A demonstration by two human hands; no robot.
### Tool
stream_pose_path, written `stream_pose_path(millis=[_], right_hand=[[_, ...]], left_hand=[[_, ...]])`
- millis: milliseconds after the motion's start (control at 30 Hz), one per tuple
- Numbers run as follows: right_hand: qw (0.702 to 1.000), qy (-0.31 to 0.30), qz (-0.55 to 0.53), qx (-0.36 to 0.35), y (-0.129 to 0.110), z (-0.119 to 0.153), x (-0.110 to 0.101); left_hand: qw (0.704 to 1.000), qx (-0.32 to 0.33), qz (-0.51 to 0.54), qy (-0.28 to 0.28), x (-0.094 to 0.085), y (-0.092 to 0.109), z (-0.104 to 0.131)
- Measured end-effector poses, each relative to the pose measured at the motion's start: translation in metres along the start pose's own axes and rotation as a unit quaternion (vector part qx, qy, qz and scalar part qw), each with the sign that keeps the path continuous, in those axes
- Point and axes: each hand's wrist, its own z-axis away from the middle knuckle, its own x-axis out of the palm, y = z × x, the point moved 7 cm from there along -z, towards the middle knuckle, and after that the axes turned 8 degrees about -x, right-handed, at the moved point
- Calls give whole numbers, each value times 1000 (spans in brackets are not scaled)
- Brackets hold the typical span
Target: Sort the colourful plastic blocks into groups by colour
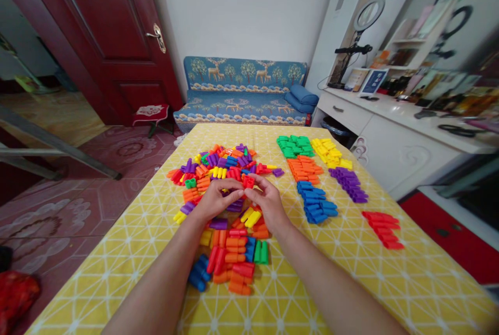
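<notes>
My left hand [219, 197] and my right hand [267, 201] meet over a mixed pile of plastic building pieces [213, 172]. Between their fingertips is a red building piece [248, 182], pinched from both sides. Orange, purple, yellow, blue, green and red pieces lie around and under the hands, part of them hidden by the fingers. To the right, sorted by colour, are a green group [294, 145], a yellow group [331, 154], an orange group [304, 168], a purple group [349, 184], a blue group [315, 201] and a smaller red group [384, 229].
A yellow patterned cloth [390, 293] covers the table. Beyond it stands a blue sofa [245, 103] against the wall. On the right is a white dresser [374, 121] with a ring light [369, 14]; a red stool [152, 114] stands by the door [97, 28].
</notes>
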Motion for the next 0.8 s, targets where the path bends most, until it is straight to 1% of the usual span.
stream_pose_path(millis=[67,100,167,200,267,300,400,467,500,567,600,667,733,800], right_hand=[[1000,-21,8,6,-10,2,-1],[999,-27,20,3,-19,3,-5],[997,-35,73,-7,-41,8,-24],[992,-37,116,-17,-55,10,-40],[972,-32,226,-52,-84,16,-83],[954,-25,289,-76,-100,19,-110],[881,7,460,-105,-135,31,-198],[838,22,537,-101,-148,41,-253],[821,23,564,-92,-150,46,-277],[797,7,600,-69,-148,55,-311],[790,-4,610,-61,-145,60,-323],[783,-26,620,-52,-139,67,-335],[782,-53,620,-49,-136,72,-334],[771,-40,631,-72,-143,75,-326]], left_hand=[[1000,-2,-6,-11,1,0,0],[1000,-5,-10,-18,1,0,0],[999,-13,-15,-25,1,-1,0],[999,-18,-16,-24,1,-2,-1],[999,-28,-12,-16,0,-5,-1],[999,-34,-9,-12,-1,-7,-1],[998,-55,5,-5,0,-12,-2],[998,-62,10,-9,2,-14,-3],[998,-63,10,-12,2,-14,-3],[998,-64,7,-14,3,-14,-3],[998,-66,4,-14,3,-14,-3],[997,-72,-6,-16,3,-15,-3],[997,-75,-16,-21,3,-15,-3],[997,-77,-19,-25,3,-16,-3]])
